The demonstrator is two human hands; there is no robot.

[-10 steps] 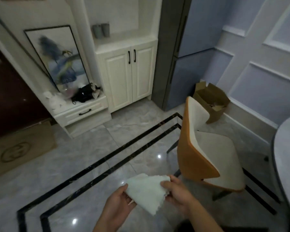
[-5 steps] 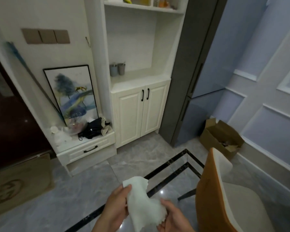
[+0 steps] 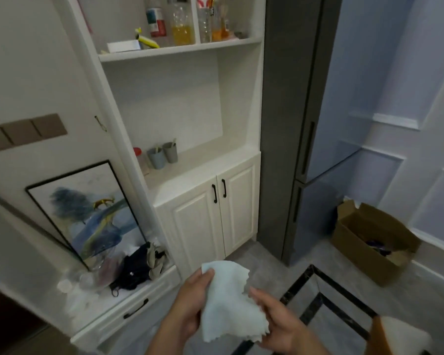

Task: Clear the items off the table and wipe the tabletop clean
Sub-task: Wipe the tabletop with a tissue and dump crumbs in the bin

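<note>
While the table is sitting out of view, the person is holding the cloth (image 3: 228,298) up in both hands, in the air over the floor and near the cabinet (image 3: 210,213). The left hand (image 3: 187,306) is pinching the cloth's top corner, thumb in front and fingers curling behind. The right hand (image 3: 280,321) is gripping the lower right edge, with loosely bent fingers going under the fabric.

Step, as a guess: the cloth is getting readied for wiping, with the wipe itself not yet started. Whether the items are off the table can't be told from here. The next move is probably calling for a turn toward the table, bunching or folding the cloth into a flat pad, then pressing it down on the top.

The cloth is hanging mostly unfolded, with its long axis running from upper left to lower right in view. The pinched corner is pointing up at the cabinet, and the scalloped lower edge is pointing back toward the person. A chair (image 3: 395,336) corner is showing at bottom right.
</note>
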